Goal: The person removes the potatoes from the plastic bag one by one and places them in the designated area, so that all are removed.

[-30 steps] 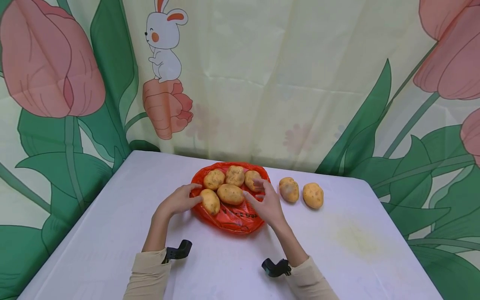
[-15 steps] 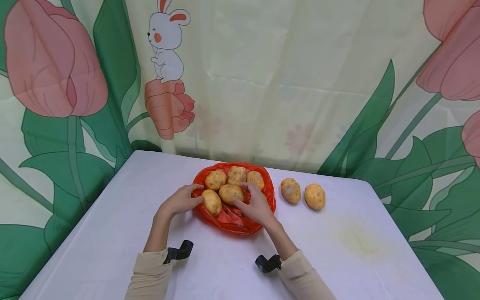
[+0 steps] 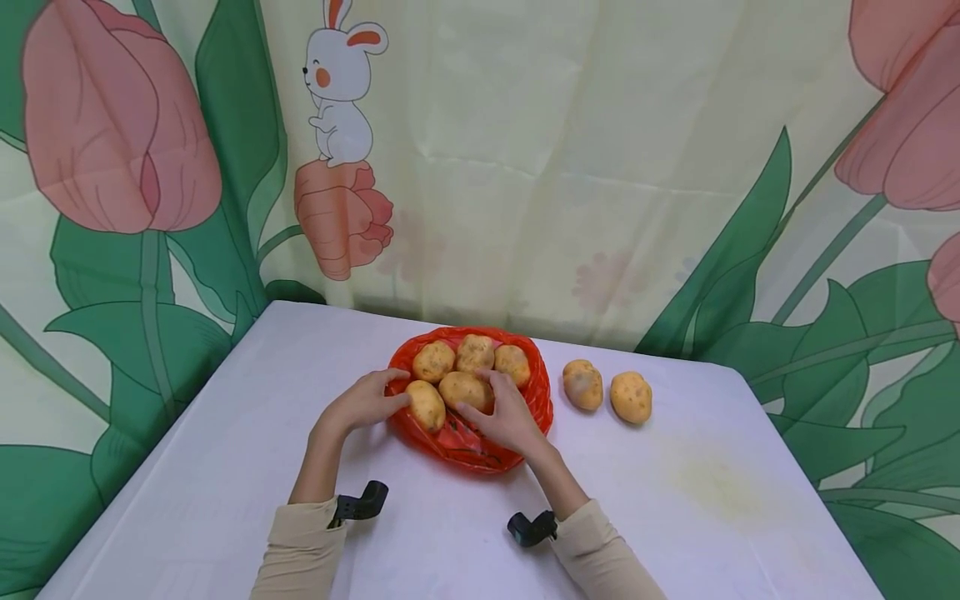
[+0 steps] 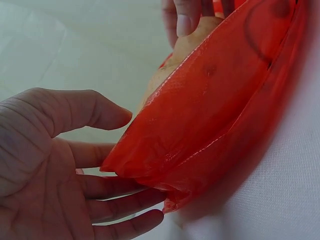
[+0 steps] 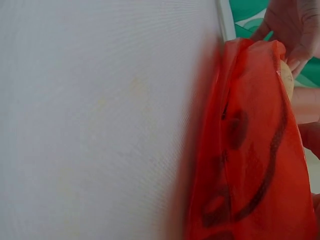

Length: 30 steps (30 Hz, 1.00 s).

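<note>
A red plastic bag (image 3: 467,460) lies with its mouth spread wide in the head view, several potatoes inside. My right hand (image 3: 508,414) has its thumb and fingers around the right end of the middle potato (image 3: 460,390). At the bag's left rim, my left hand (image 3: 366,402) keeps its fingers extended, with the thumb close to the front-left potato (image 3: 426,407). The left wrist view shows those fingers (image 4: 120,200) lying against the outside of the bag. In the right wrist view, the bag's printed side (image 5: 250,165) hides most of the right hand.
Two more potatoes, one blotchy (image 3: 582,386) and one smoother (image 3: 631,398), sit on the white-covered table (image 3: 420,542) right of the bag. Behind the table hangs a curtain (image 3: 495,167) printed with tulips and a rabbit.
My right hand has moved left and down from near the back-right potato onto the middle potato. The left hand stays at the bag's left rim.
</note>
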Tool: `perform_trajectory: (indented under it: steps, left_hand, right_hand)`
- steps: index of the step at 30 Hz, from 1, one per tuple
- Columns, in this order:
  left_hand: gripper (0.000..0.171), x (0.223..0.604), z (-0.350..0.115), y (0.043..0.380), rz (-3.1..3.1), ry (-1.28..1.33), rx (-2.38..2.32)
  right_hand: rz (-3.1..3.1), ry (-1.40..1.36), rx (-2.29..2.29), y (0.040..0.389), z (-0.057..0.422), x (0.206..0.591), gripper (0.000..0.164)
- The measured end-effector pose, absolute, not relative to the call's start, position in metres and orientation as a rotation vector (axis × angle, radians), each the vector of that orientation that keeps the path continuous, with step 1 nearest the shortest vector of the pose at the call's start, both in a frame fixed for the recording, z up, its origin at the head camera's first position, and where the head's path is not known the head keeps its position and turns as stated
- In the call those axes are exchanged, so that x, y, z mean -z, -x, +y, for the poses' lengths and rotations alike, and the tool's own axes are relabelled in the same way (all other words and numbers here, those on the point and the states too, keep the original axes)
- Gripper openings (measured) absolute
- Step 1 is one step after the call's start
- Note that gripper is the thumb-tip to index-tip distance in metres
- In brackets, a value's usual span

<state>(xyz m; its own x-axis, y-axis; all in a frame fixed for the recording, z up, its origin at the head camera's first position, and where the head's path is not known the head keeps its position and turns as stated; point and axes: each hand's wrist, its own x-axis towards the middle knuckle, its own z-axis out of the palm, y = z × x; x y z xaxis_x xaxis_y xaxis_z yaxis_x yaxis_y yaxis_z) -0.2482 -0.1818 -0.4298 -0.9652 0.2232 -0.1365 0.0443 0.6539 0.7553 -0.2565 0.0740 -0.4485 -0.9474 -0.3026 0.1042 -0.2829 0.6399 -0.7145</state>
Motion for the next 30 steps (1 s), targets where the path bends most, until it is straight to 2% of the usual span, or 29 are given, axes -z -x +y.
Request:
perform_trajectory:
  steps: [17,30]
  left_hand:
    - [0.053,0.43,-0.182,0.247,2.65,-0.225,-1.217]
    - [0.052,0.428,-0.182,0.245,2.638,-0.211,-1.237]
  right_hand:
    - [2.838,0.491,1.164,0.255,0.073,0.456,0.076]
    - [2.835,0.497,1.176,0.256,0.075,0.463,0.074]
